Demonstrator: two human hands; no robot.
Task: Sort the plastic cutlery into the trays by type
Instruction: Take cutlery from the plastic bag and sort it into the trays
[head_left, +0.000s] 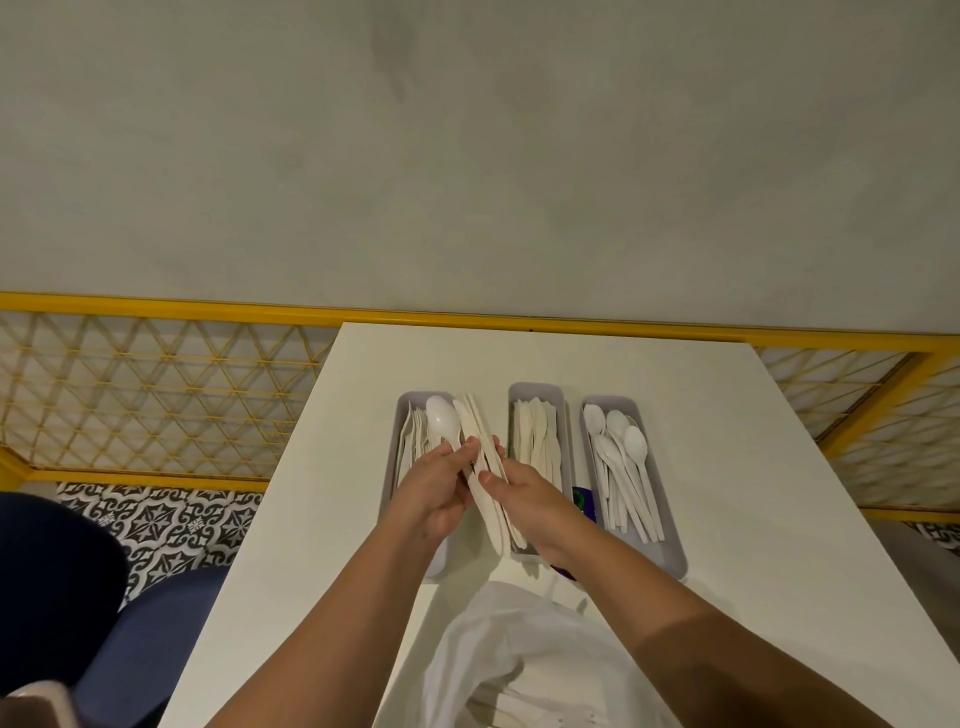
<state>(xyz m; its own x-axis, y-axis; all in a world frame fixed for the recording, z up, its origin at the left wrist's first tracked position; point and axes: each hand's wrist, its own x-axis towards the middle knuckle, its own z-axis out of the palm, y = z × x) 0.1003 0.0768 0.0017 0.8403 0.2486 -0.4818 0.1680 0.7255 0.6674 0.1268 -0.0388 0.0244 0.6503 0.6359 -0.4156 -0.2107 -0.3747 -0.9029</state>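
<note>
Three grey trays stand side by side on the white table (322, 519). The left tray (402, 410) holds forks, the middle tray (535, 389) holds knives, the right tray (670, 530) holds several spoons. My left hand (434, 493) holds a white spoon (443, 422) above the left tray, bowl pointing away. My right hand (524, 493) grips a bundle of white knives (480, 441) between the left and middle trays. The two hands touch at the fingertips.
A white plastic bag (509, 654) with more cutlery lies at the table's near edge. A purple object (584, 499) sits between the middle and right trays. Yellow lattice railing (156, 395) and a blue chair (130, 623) are to the left.
</note>
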